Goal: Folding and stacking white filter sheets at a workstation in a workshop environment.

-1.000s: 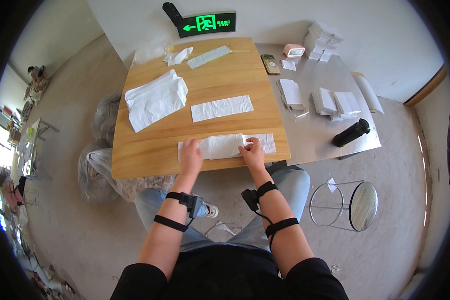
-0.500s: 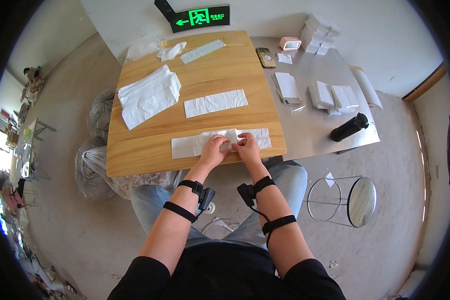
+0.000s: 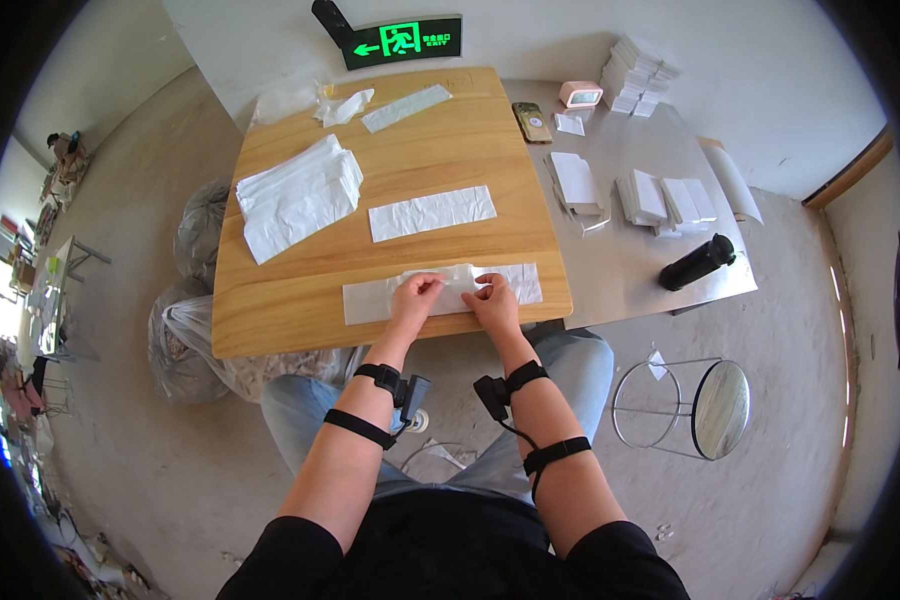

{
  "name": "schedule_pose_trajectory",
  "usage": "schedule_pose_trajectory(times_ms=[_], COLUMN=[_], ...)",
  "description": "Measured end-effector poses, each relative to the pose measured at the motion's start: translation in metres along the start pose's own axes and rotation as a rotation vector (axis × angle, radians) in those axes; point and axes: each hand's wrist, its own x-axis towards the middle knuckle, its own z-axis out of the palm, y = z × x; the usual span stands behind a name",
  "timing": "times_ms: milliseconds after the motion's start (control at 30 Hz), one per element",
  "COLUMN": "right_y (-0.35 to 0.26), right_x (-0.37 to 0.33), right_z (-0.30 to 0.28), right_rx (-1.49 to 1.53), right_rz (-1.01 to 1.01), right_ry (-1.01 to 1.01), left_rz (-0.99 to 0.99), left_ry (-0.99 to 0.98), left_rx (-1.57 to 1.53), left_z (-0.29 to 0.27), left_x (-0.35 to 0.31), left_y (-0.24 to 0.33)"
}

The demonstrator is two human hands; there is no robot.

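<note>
— What's being handled?
— A long white plastic bag [image 3: 440, 292] lying flat at the wooden table's [image 3: 300, 320] near edge, centre of the frame. It looks featherlight, limp and probably slippery.
— And the grip?
— Left hand [image 3: 417, 297] and right hand [image 3: 492, 300] both pinch its raised middle fold; pinching an edge seems best.

The table [image 3: 300, 320] is smooth, matt pale wood, and the bag [image 3: 370, 298] lying on it looks like thin, translucent white plastic. The side table [image 3: 650, 270] is dull grey metal; the bottle [image 3: 697, 262] is matt black
</note>
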Motion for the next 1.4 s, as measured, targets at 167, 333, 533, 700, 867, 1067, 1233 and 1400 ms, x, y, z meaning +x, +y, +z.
schedule_pose_trajectory(times_ms=[167, 333, 533, 700, 867, 1067, 1233, 1400], right_y=[0.006, 0.009, 0.015, 0.014, 0.008, 0.004, 0.009, 0.028], right_x=[0.001, 0.001, 0.002, 0.003, 0.001, -0.002, -0.002, 0.009], right_z=[0.006, 0.011, 0.006, 0.01, 0.009, 0.007, 0.005, -0.044], right_rx=[0.047, 0.084, 0.075, 0.047, -0.002, -0.058, 0.223, -0.072], right_rz=[-0.006, -0.03, -0.051, -0.048, -0.032, -0.084, 0.003, -0.095], right_ry=[0.01, 0.003, 0.058, 0.059, 0.066, 0.111, 0.108, 0.364], left_rz=[0.021, 0.076, 0.461, 0.479, 0.45, 0.441, 0.62, 0.627], left_ry=[0.229, 0.807, 0.559, 0.105, 0.103, 0.152, -0.02, -0.021], left_rx=[-0.809, -0.2, 0.833, 1.041, 1.137, 1.131, 0.975, 0.911], left_z=[-0.043, -0.132, -0.097, -0.074, -0.075, -0.047, 0.014, 0.042], left_x=[0.011, -0.001, -0.034, -0.038, -0.033, -0.03, -0.024, -0.02], left_y=[-0.015, -0.03, -0.013, -0.017, -0.021, -0.005, 0.013, 0.009])
